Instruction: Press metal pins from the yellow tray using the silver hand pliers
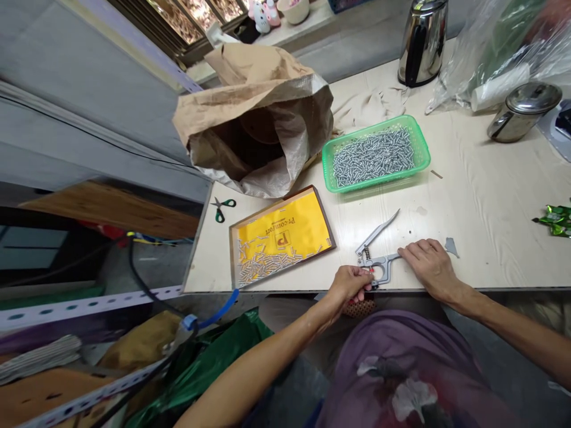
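Grey hand pliers [380, 261] with a spring and a looped frame lie at the table's front edge, handles spread apart. My right hand [430, 267] rests over the lower handle, fingers curled on it. At the jaws, my left hand [350, 284] is closed in a pinch; what its fingertips hold is too small to make out. Left of the pliers is a shallow tray [331, 229] with a yellow printed base and many small metal pieces [267, 263]. Behind them stands a green basket [377, 182] filled with small silvery spring-like pieces [375, 156].
A large open paper sack [254, 89] stands at the back left, near green-handled scissors [219, 212]. Toward the back right are a steel kettle [422, 44], a lidded steel pot [521, 113] and clear plastic bags [491, 53]. A green foil packet [557, 220] lies far right.
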Action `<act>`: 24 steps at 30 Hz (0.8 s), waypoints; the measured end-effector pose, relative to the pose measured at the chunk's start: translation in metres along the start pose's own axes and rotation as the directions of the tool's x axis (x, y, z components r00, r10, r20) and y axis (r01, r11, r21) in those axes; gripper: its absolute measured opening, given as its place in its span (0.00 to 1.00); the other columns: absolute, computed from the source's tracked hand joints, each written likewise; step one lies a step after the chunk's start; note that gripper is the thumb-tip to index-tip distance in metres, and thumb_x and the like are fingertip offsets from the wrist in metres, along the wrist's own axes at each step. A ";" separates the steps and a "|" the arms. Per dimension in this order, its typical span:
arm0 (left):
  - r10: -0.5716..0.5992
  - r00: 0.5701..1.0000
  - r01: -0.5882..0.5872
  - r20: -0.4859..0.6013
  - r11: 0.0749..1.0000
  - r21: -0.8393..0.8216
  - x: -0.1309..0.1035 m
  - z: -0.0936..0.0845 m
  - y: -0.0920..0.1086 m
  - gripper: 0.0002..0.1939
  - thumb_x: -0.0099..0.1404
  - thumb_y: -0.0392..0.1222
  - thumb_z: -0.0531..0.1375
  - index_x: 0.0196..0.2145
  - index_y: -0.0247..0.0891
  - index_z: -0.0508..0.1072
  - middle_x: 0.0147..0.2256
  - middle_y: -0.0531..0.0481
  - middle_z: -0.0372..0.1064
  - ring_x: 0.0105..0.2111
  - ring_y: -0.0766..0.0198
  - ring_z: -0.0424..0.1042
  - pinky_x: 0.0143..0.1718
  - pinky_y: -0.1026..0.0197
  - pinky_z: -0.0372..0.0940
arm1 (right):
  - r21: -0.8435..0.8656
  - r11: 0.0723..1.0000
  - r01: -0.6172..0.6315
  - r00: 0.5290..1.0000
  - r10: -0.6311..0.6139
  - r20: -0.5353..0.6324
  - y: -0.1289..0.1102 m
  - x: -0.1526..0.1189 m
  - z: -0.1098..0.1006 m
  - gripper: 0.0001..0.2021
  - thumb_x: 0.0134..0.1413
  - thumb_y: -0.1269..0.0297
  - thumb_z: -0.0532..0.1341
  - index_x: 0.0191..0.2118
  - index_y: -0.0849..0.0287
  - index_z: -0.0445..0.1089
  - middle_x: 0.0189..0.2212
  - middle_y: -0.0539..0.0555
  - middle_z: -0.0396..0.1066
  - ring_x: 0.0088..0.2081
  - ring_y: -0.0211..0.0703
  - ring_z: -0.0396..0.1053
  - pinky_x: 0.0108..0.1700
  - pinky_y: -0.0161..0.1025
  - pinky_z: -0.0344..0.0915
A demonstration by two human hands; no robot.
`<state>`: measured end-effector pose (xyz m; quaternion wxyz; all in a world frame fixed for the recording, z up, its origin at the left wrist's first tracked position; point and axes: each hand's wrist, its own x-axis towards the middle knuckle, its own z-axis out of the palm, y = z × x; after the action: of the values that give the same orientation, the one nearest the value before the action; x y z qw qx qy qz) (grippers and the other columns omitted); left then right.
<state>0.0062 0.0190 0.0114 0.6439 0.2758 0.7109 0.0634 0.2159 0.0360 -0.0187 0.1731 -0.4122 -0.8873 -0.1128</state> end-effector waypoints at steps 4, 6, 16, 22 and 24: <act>0.000 1.000 0.001 0.009 0.999 -0.044 -0.003 0.001 0.000 0.11 0.63 0.34 0.61 0.23 0.32 0.70 0.15 0.58 0.65 0.09 0.78 0.52 0.12 0.70 0.44 | 0.042 0.999 -0.011 0.999 0.010 0.031 0.000 -0.003 0.002 0.13 0.62 0.78 0.53 0.36 0.58 0.73 0.27 0.52 0.70 0.33 0.45 0.58 0.42 0.41 0.53; 0.003 1.000 -0.003 -0.002 0.999 -0.051 -0.002 0.002 0.000 0.12 0.63 0.34 0.61 0.22 0.32 0.69 0.15 0.58 0.64 0.08 0.79 0.51 0.12 0.71 0.43 | 0.065 0.997 -0.029 0.998 0.026 0.048 0.000 -0.003 0.002 0.12 0.62 0.77 0.54 0.36 0.58 0.73 0.28 0.53 0.70 0.34 0.46 0.58 0.41 0.42 0.52; 0.010 0.999 -0.013 -0.043 0.998 -0.061 0.001 0.005 -0.004 0.14 0.63 0.35 0.62 0.20 0.32 0.69 0.14 0.58 0.64 0.08 0.78 0.52 0.12 0.70 0.44 | 0.105 0.994 -0.027 0.970 0.001 0.242 0.003 0.007 -0.007 0.12 0.59 0.79 0.53 0.34 0.59 0.72 0.30 0.56 0.70 0.34 0.47 0.61 0.40 0.43 0.54; 0.002 0.999 -0.008 -0.051 0.994 -0.112 -0.005 0.008 -0.003 0.11 0.63 0.34 0.61 0.23 0.32 0.69 0.15 0.59 0.65 0.09 0.78 0.54 0.12 0.71 0.46 | 0.327 0.945 0.017 0.928 -0.137 0.347 0.029 0.023 -0.002 0.21 0.58 0.58 0.61 0.56 0.58 0.66 0.55 0.63 0.67 0.54 0.57 0.62 0.50 0.50 0.60; -0.001 0.998 -0.007 -0.066 0.993 -0.117 -0.007 0.010 -0.002 0.11 0.63 0.34 0.62 0.23 0.32 0.69 0.15 0.59 0.64 0.08 0.78 0.54 0.12 0.72 0.46 | 0.331 0.941 0.072 0.907 -0.200 0.372 0.041 0.034 0.005 0.36 0.52 0.52 0.66 0.64 0.58 0.57 0.63 0.65 0.59 0.62 0.63 0.54 0.56 0.56 0.57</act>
<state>0.0148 0.0113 0.0147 0.6351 0.2364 0.7264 0.1148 0.2259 0.0869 -0.0074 0.0422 -0.3304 -0.9373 0.1025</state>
